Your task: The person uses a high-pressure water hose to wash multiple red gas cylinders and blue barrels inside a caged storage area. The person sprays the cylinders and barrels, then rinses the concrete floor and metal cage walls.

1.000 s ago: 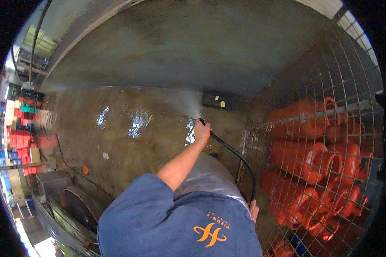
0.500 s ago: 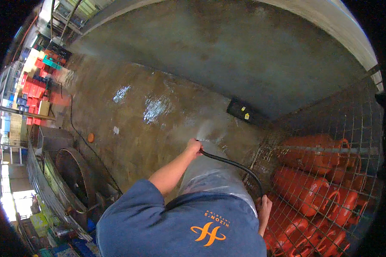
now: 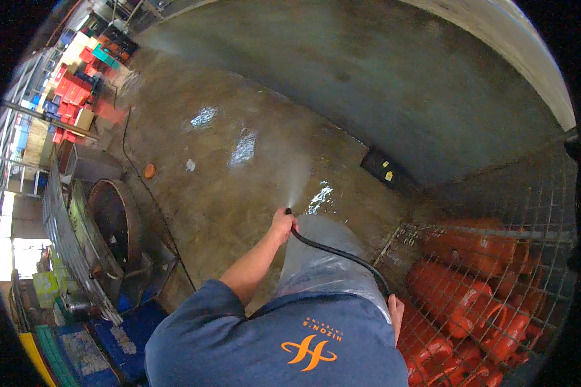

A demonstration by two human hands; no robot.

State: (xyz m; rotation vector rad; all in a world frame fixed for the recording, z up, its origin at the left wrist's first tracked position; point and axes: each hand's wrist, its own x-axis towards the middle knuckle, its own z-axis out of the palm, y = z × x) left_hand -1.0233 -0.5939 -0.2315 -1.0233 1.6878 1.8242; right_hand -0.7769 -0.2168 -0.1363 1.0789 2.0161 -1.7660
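- My left hand (image 3: 283, 222) was clenched around the end of a black flexible hose (image 3: 336, 253), out in front of my legs, with a white fan of water spray (image 3: 294, 180) leaving its tip toward the floor.
- My right hand (image 3: 397, 311) was at my right hip, fingers curled at the hose where it ran back from my left; my sleeve and side hid part of that grasp.
- Between my hands the hose bowed across the translucent grey plastic covering (image 3: 326, 277) over my legs.
- Beneath the spray lay a wet brown concrete floor (image 3: 219, 213), shiny in patches, meeting a tall grey wall (image 3: 381, 77).
- Against the foot of that wall sat a flat black box with yellow labels (image 3: 376, 164).
- To my right, a rusty wire-mesh screen (image 3: 529, 227) stood between me and the stacked red-orange metal cylinders (image 3: 448, 297).
- On my left, a thin dark cord (image 3: 153, 203) trailed along the floor, near a small round orange object (image 3: 150, 171) and a white scrap (image 3: 190, 166).
- Past the cord, a wide round rusty metal vessel (image 3: 133, 222) blocked that side, with red plastic crates (image 3: 74, 90) heaped farther off.
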